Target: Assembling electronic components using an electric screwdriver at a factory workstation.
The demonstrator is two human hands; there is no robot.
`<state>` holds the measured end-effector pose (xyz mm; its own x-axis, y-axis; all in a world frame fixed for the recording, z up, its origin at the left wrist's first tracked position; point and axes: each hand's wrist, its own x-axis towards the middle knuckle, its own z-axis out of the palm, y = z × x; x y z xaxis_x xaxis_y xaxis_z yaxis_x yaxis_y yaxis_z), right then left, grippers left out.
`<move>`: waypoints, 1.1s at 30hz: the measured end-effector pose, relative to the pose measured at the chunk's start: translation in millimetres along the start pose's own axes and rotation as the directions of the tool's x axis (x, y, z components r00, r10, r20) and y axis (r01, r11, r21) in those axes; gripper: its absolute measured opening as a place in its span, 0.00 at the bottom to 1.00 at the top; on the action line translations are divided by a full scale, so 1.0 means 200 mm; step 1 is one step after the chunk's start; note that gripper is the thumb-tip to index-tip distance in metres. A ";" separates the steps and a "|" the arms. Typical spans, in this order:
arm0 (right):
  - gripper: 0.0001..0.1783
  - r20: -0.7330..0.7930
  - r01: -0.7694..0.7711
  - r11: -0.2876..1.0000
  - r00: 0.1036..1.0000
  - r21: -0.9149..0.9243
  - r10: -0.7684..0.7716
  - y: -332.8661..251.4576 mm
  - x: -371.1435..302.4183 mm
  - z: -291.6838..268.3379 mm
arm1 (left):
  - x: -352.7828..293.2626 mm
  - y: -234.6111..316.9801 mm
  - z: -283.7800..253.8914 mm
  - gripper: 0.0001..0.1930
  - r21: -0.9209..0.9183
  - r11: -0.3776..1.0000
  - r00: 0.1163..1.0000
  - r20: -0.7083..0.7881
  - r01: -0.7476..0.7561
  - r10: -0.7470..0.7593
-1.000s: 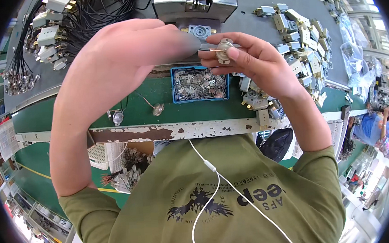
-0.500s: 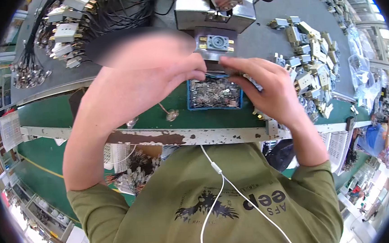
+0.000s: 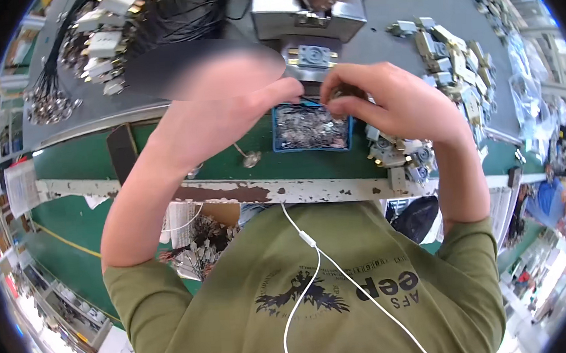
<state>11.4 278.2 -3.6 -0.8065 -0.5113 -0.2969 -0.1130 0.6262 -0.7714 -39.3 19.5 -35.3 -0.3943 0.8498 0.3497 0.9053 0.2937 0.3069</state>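
Note:
My left hand [image 3: 226, 108] and my right hand [image 3: 389, 100] meet above a blue tray [image 3: 310, 127] of small shiny metal parts. My right hand's fingers curl around a small metal part [image 3: 339, 94], which they mostly hide. The fingertips of my left hand reach toward that part; whether they touch it I cannot tell. Just beyond the hands stands a grey metal press machine [image 3: 307, 11] with a small fixture block [image 3: 314, 56] at its base.
A pile of grey and cream connector parts [image 3: 451, 53] lies on the right. More of them sit by the tray [image 3: 399, 155]. Bundles of black cables with white plugs [image 3: 89, 39] lie at the back left. The bench's chipped white edge [image 3: 231, 192] runs across the front.
Both hands have moved closer together over the blue tray, below the press. The right hand's part, visible a second ago, is now mostly covered by its fingers.

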 end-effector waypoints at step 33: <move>0.22 -0.525 0.103 0.993 0.849 0.054 -0.059 0.14 -0.11 0.12 | 0.07 0.08 -0.03 0.22 -0.126 0.992 0.974 0.228 0.022 0.007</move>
<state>39.4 293.0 -32.1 -0.9827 -0.1621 0.0895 -0.1639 0.5372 -0.8274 -32.1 33.8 -20.3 -0.3412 0.9294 0.1410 0.8692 0.2548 0.4238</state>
